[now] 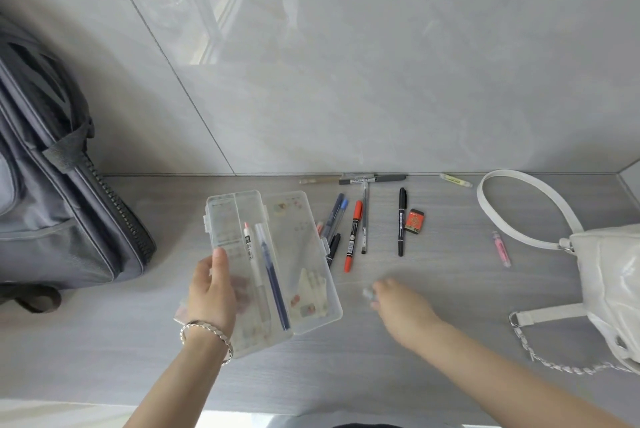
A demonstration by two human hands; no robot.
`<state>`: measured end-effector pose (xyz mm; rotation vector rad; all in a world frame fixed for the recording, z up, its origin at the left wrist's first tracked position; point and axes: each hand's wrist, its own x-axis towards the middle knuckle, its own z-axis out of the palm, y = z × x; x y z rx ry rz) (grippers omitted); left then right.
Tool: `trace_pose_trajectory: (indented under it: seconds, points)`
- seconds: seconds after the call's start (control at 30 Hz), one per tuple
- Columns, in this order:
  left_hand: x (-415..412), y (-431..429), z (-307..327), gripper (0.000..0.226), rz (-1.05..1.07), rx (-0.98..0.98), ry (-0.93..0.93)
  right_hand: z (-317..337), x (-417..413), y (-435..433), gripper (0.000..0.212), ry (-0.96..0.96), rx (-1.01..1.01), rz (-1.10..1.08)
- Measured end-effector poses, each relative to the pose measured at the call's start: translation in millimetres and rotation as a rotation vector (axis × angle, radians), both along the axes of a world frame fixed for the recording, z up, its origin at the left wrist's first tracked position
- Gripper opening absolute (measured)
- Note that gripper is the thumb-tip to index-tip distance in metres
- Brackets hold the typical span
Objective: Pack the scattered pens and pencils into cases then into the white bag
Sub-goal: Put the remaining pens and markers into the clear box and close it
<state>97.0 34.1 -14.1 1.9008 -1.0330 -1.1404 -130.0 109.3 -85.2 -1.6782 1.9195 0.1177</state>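
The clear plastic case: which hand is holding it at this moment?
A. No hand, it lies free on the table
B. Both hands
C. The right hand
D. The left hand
D: the left hand grips the open clear plastic case at its left side, while the right hand is apart from it, over the table.
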Motion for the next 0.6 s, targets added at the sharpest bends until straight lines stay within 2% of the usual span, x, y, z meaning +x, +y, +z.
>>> trace_pose_trajectory:
  seconds: [0.1, 0.2, 0.27, 0.33, 0.5, 0.6]
  points:
    - [-9.7, 3.2, -2.1, 0.038, -0.066, 0.056, 0.009, 29.1, -18.4, -18.0, 0.033, -0.214, -0.190, -0.401]
    - [-24.8, 8.6, -4.5, 0.036, -0.199, 0.107, -0.005, 70.2, -2.5, -38.0, 0.031, -0.668, -0.391, -0.484]
    - [-37.1, 14.6, -3.2, 0.033, -0.289, 0.114, -0.012, 95.0, 15.0, -45.7, 0.024, -0.822, -0.481, -0.465]
    - [-49.2, 22.2, 1.1, 0.030, -0.348, 0.105, 0.007, 104.6, 28.9, -48.9, 0.024, -0.768, -0.532, -0.405]
    - [-67.0, 37.1, 8.2, 0.027, -0.432, 0.085, 0.049, 89.1, 38.1, -44.1, 0.033, -0.469, -0.552, -0.320]
    - [-70.3, 42.4, 5.8, 0.032, -0.448, 0.112, 0.032, 85.3, 37.7, -38.8, 0.031, -0.427, -0.610, -0.321]
